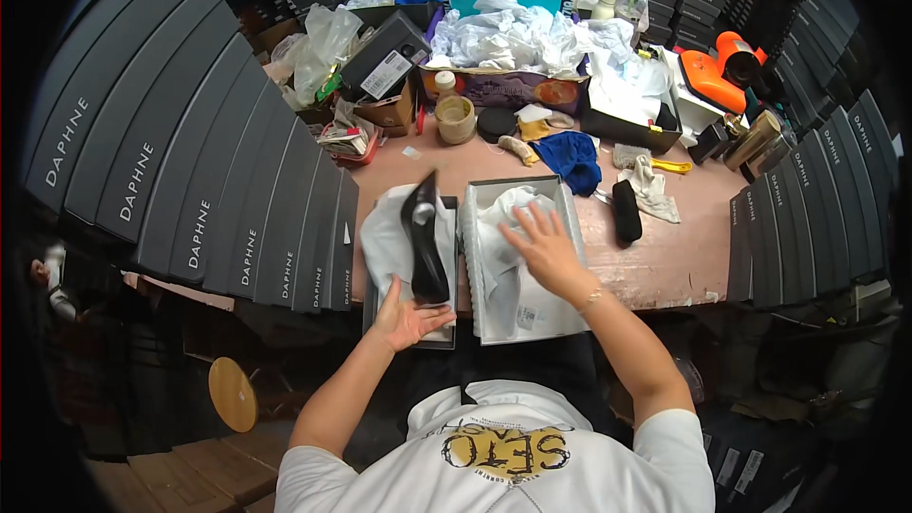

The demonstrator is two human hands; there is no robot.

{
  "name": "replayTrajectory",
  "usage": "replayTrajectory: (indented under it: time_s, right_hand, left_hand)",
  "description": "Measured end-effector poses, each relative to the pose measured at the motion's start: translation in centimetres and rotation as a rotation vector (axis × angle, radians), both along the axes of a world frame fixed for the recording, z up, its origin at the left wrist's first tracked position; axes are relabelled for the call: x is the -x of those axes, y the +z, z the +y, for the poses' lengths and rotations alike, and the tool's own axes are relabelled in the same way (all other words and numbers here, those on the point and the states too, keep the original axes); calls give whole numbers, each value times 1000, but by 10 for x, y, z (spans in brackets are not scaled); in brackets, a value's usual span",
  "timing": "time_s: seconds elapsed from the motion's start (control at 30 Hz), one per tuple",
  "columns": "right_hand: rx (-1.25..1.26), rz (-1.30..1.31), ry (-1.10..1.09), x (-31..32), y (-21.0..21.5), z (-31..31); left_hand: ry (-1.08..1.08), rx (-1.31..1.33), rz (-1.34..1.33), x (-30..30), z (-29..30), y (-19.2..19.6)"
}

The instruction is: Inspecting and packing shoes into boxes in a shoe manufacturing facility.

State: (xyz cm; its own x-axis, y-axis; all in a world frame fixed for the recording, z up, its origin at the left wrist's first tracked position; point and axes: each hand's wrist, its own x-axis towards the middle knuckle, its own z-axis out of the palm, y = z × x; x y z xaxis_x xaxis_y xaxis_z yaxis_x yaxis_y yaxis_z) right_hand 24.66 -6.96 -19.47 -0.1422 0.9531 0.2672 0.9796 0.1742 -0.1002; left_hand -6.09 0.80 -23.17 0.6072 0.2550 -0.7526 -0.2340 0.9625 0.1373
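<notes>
A black high-heeled shoe point(427, 245) stands lengthwise above the dark box part point(449, 328) and white tissue on the left. My left hand point(410, 319) is at its near end, thumb up beside it and fingers stretched beneath, supporting it. To the right lies an open shoe box point(480, 309) with a white inside, holding crumpled white tissue paper point(518, 214). Over that tissue my right hand point(551, 252) is spread with nothing in it; whether the fingertips touch the paper I cannot tell.
Tall rows of dark shoe boxes point(180, 133) flank the table point(655, 271) on the left, more boxes point(817, 199) on the right. Beyond my hands are a blue cloth point(570, 161), a black brush-like block point(626, 212), a jar point(455, 120) and a carton heaped with tissue point(503, 38).
</notes>
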Motion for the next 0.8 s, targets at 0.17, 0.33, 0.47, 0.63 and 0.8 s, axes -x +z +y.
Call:
replayTrajectory:
  time_s: [0.17,0.33,0.47,0.63,0.8]
  right_hand:
    - [22,7,70,13,-45,25]
    - [-85,-90,87,49,62,2]
    - [-270,-51,173,69,104,-12]
    - [-272,1124,-192,27,78,-52]
    - [187,1990,-89,50,46,-50]
  left_hand:
    - [-218,-504,125,22,-54,15]
    - [-57,-1299,70,-53,-84,80]
    - [137,-863,-171,-87,-83,67]
    - [-43,-765,-392,-49,-69,72]
    - [-140,-693,-217,-48,-75,64]
